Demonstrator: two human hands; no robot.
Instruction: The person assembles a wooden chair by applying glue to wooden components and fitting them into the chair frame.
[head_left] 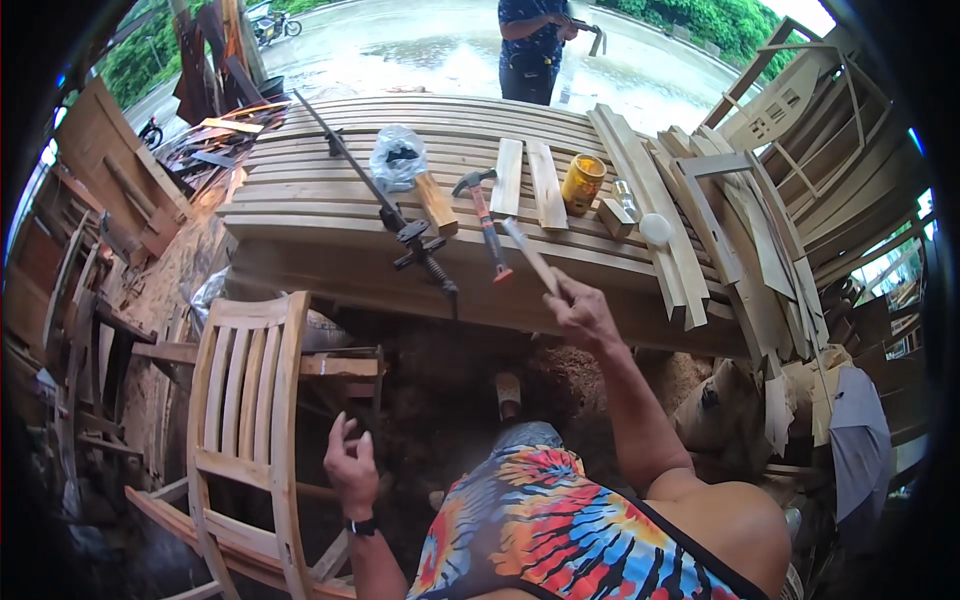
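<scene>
My right hand [583, 315] is closed around one end of a slim flat wooden piece [537, 262] with a paler far end; whether it is a tool or a plain stick I cannot tell. It is held at the near edge of the stacked planks, just right of a hammer [487, 222] with a red and black handle. My left hand [351, 468] hangs lower, beside the slatted back of a bare wooden chair [245, 395]. Its fingers are apart and nothing is in them.
On the planks [470, 135] lie a bar clamp [375, 190], a plastic bag [398, 158], wood blocks [435, 205], a yellow jar [583, 184] and a small glass bottle [625, 195]. Leaning timber [800, 250] crowds the right. A person [528, 45] stands beyond, holding a tool.
</scene>
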